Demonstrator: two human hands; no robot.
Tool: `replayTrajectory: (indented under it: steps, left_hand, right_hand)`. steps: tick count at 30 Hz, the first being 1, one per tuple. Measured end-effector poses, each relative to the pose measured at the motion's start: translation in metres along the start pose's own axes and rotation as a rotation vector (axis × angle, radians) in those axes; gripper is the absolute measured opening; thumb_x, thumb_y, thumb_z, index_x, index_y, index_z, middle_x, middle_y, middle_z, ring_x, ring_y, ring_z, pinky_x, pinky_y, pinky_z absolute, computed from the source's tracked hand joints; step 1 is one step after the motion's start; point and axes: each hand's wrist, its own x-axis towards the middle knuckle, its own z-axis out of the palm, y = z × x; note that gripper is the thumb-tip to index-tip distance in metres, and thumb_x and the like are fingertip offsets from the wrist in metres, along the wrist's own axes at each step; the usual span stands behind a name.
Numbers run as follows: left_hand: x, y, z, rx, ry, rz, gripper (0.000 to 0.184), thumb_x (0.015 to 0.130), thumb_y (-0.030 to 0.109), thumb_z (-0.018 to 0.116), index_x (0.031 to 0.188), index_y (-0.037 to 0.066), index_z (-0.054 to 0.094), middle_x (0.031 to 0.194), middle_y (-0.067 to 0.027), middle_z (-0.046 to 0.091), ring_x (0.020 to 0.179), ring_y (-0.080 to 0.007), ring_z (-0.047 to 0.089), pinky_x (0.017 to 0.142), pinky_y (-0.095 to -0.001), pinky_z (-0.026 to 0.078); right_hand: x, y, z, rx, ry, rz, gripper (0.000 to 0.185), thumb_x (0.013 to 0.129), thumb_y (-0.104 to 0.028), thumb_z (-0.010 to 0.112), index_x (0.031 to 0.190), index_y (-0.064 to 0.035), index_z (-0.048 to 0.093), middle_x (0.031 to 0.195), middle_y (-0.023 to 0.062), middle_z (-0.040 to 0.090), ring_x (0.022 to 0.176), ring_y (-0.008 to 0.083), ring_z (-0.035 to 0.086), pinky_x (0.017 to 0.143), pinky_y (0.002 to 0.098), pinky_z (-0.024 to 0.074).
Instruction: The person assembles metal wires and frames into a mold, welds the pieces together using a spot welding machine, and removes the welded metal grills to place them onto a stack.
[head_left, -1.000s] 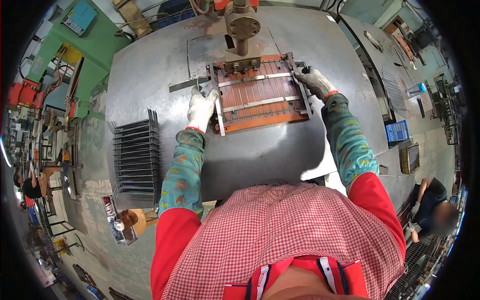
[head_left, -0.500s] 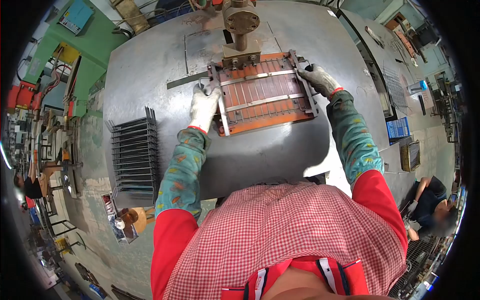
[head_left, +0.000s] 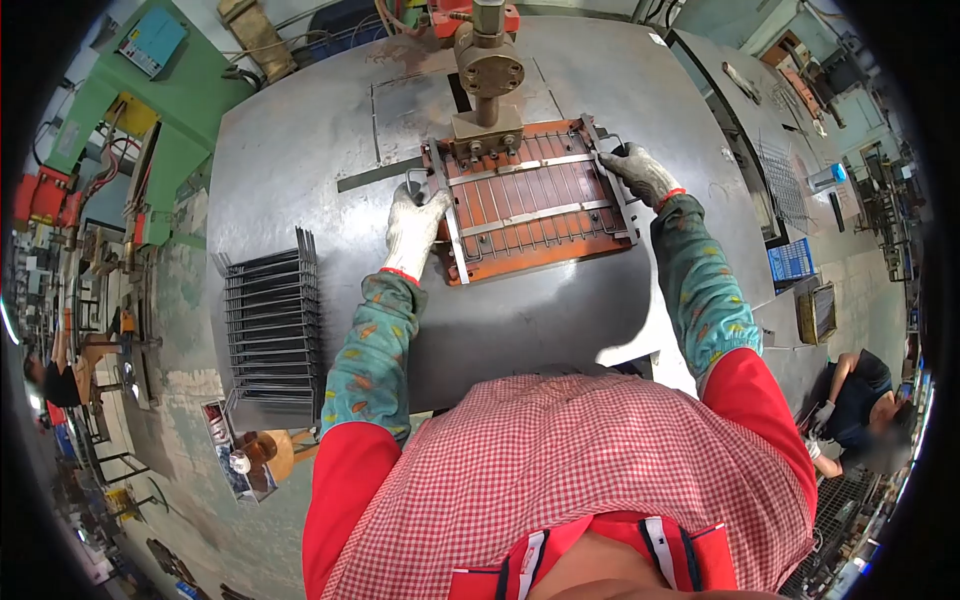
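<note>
A reddish-brown welding jig [head_left: 545, 262] lies on the metal table, carrying a wire rack [head_left: 520, 187] crossed by two flat metal strips. My left hand [head_left: 415, 225], in a whitish work glove, is closed at the jig's left side, around a wire loop handle. On the opposite side, my right hand [head_left: 641, 173], gloved too, is closed on the right handle. Both hands' fingers are partly hidden. The metal head of a press-like welding machine [head_left: 488, 130] stands over the jig's far edge; whether it touches the rack I cannot tell.
A stack of dark wire racks [head_left: 270, 325] stands on the table's left side. Green machinery [head_left: 190, 90] rises at far left. A side table [head_left: 770, 130] with wire grids is at right, near a blue basket [head_left: 793, 260]. Another person [head_left: 860, 400] works at far right.
The scene sits slightly lower in view, as the camera has tilted a little. Both hands stay at the jig's sides, and the jig has barely moved beneath the machine head.
</note>
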Motion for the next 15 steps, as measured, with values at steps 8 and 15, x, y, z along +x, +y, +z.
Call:
replayTrajectory:
  steps: [8,15]
  left_hand:
    - [-0.001,-0.029,-0.085,-0.08,0.037,-0.013,0.044,0.075,0.03,0.072,0.103,-0.001,0.059,0.086,-0.0092,0.064,0.076,-0.0185,0.059,0.07,-0.0314,0.048]
    - [-0.009,-0.018,-0.081,-0.079,0.091,0.002,0.039,0.075,0.028,0.073,0.099,-0.001,0.062,0.079,-0.0061,0.063,0.069,-0.015,0.057,0.063,-0.0307,0.046]
  right_hand:
    - [-0.012,-0.063,0.061,0.019,-0.068,-0.038,0.06,0.079,-0.046,0.067,0.102,0.0098,0.062,0.091,0.0264,0.066,0.085,0.0341,0.066,0.076,0.0413,0.05]
    - [-0.013,-0.058,0.057,0.048,-0.136,-0.077,0.07,0.08,-0.048,0.066,0.112,0.013,0.053,0.093,0.026,0.064,0.086,0.0305,0.063,0.075,0.0405,0.0491]
